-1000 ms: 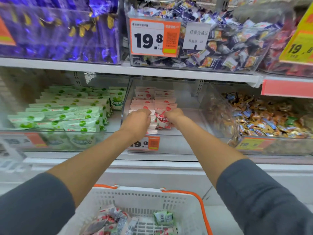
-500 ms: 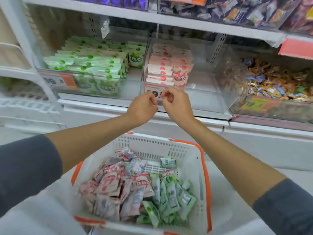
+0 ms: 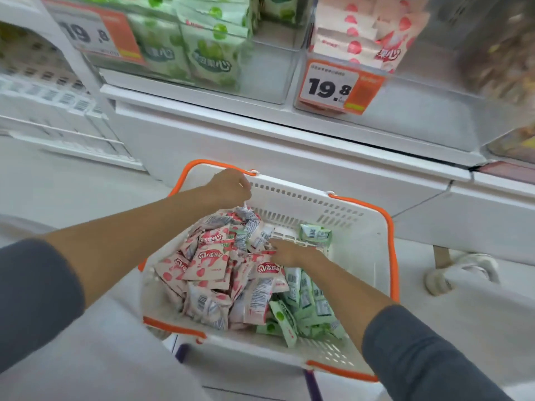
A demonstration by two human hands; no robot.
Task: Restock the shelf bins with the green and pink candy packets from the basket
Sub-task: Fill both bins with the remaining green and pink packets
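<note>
A white basket (image 3: 359,256) with orange handles stands below the shelf. It holds a heap of pink candy packets (image 3: 208,261) on its left side and green candy packets (image 3: 301,299) on its right. My left hand (image 3: 230,188) hovers at the basket's far rim, fingers curled, pinching the top corner of a pink packet (image 3: 246,212) from the heap. My right hand (image 3: 292,251) reaches into the middle of the basket, its fingers lying on the pink packets with the tips hidden among them. Above are the green bin (image 3: 260,82) and the pink bin (image 3: 419,91).
An orange 19.8 price tag (image 3: 338,88) hangs on the pink bin's front, and another (image 3: 95,36) on the green bin. A bin of mixed wrapped sweets (image 3: 503,59) is at the far right. The white shelf base (image 3: 289,146) runs behind the basket.
Both hands have come down from the pink bin into the basket. My view has tilted downward from the shelf to the basket. The left hand now pinches a pink packet.
</note>
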